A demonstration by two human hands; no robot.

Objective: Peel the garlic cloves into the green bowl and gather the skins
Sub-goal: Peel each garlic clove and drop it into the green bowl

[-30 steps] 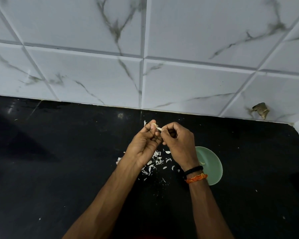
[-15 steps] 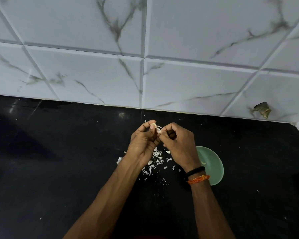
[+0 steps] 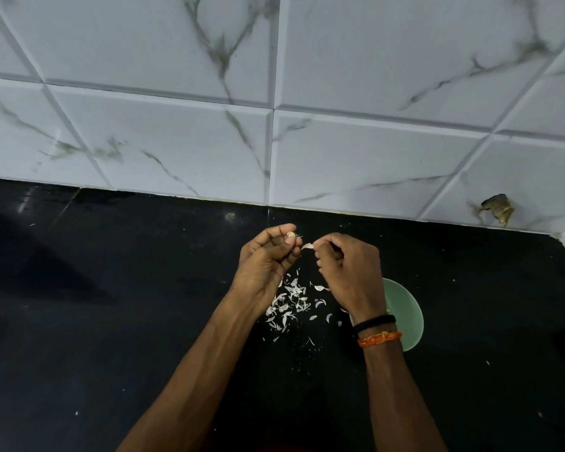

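My left hand (image 3: 265,259) pinches a small garlic clove (image 3: 290,236) between thumb and fingertips, held above the black counter. Just to its right, my right hand (image 3: 349,269) pinches a pale strip of garlic skin (image 3: 307,246), a short gap away from the clove. Below both hands several white skin flakes (image 3: 291,305) lie scattered on the counter. The green bowl (image 3: 408,311) stands to the right of the flakes, partly hidden behind my right wrist; its contents are mostly hidden.
The black counter (image 3: 111,305) runs left and right, backed by a white marble-pattern tiled wall (image 3: 274,125). A chipped hole (image 3: 498,208) marks the tile at the right. The wall turns a corner at the far right.
My hands were touching around the clove; now they have drawn apart, the right hand pulling a strip of skin off to the right.
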